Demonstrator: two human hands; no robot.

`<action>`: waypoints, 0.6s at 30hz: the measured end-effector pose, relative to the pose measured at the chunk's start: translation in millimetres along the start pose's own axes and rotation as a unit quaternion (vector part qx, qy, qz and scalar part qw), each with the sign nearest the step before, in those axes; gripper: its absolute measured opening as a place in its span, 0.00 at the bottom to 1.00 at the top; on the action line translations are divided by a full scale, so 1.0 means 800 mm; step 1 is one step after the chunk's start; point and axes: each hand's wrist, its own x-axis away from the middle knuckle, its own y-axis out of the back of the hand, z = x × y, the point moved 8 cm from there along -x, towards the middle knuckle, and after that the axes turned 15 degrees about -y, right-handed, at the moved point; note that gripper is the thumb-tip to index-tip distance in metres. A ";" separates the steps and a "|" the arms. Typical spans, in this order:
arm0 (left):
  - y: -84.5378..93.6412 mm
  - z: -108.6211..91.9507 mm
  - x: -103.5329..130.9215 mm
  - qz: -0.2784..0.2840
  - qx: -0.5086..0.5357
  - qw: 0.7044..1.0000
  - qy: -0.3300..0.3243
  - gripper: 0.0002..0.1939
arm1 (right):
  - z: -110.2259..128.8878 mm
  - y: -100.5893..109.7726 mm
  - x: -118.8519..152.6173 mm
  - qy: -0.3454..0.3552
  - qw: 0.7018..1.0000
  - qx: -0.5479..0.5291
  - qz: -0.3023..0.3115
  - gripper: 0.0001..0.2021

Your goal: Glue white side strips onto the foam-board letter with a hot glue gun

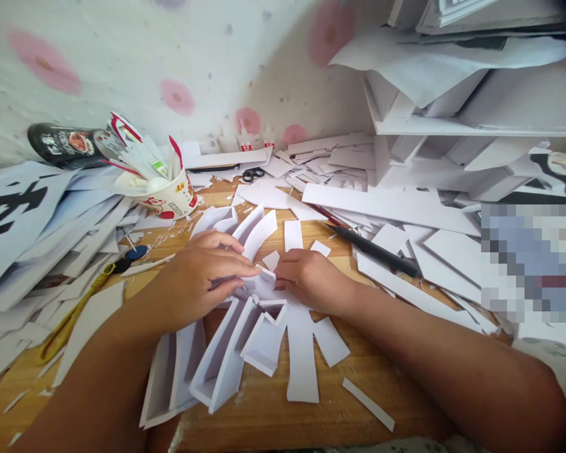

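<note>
In front of me lies a white foam-board structure (221, 358) made of flat bases with thin upright walls, partly curved, forming open channels. My left hand (207, 274) reaches over its middle, thumb and fingertips closed on a small white foam-board piece (266, 277). From the other side, my right hand (306, 277) has its fingers curled against that same piece; its fingertips are partly hidden. A flat white strip (302, 362) runs from below my right hand towards me. A small loose rectangle (331, 341) lies beside it.
A paper cup (170, 198) with white and red sticks stands at the back left, near a dark bottle (68, 145). Scissors (253, 174) lie behind. A black pen-like tool (377, 250) rests among offcuts at right; a yellow-handled tool (78, 308) lies left. Board scraps surround the work.
</note>
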 end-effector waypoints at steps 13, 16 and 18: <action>0.002 0.003 0.002 -0.007 0.017 0.999 0.040 0.12 | 0.012 0.047 0.006 0.010 0.998 -0.038 -0.043 0.05; 0.003 0.002 0.001 -0.004 0.031 0.998 0.052 0.12 | 0.012 0.136 0.030 -0.013 0.977 -0.124 -0.174 0.07; 0.006 0.001 0.001 -0.008 0.026 0.999 0.041 0.12 | 0.005 0.193 0.058 -0.046 0.958 -0.133 -0.249 0.05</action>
